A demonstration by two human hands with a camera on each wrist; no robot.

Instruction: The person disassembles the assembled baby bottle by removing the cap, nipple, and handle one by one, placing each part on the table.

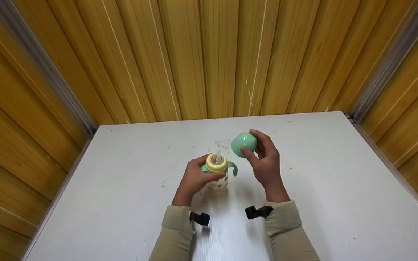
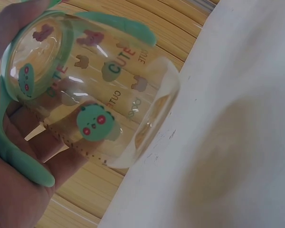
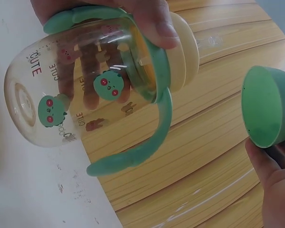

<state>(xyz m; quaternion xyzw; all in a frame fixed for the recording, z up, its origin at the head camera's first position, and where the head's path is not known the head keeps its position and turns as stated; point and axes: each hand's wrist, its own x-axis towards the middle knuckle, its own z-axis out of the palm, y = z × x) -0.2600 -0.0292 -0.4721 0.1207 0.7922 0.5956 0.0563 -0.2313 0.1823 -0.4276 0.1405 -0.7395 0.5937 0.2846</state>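
Head view, 12 o'clock = far edge of table. Left hand (image 1: pixel 196 175) at about 9 o'clock of the clear baby bottle (image 1: pixel 217 184), clamped on it: thumb across the near side below the yellow collar (image 1: pixel 216 167), fingers round the other side, seen through the clear wall in the right wrist view. Bottle is near mid-table, upright-ish in head view; base looks raised off the white table (image 1: pixel 103 203), its shadow falling apart from it. Translucent teat (image 1: pixel 216 158) is exposed on top. One green handle (image 1: pixel 233 169) sticks out at 3 o'clock, free of fingers; the other is at 9 o'clock, by the left palm. Prints on bottle: green round faces (image 2: pixel 96 122), small animals, "CUTE" lettering.

Right hand (image 1: pixel 269 163) at 3 o'clock of bottle, pinching the green cap (image 1: pixel 243 140), thumb on near side, fingers on far side. Cap is off, between 1 and 2 o'clock of the bottle, not touching it; hollow side faces about 9 o'clock in the right wrist view.

Rest: beige sleeves (image 1: pixel 290 232) at 5 and 7 o'clock, black wrist mounts (image 1: pixel 200 219) on both. Dark scuffs (image 1: pixel 222 145) on tabletop near 12 o'clock of bottle. Yellow wood-look wall (image 1: pixel 216 65) at 12 o'clock, more panels at 9 and 3.
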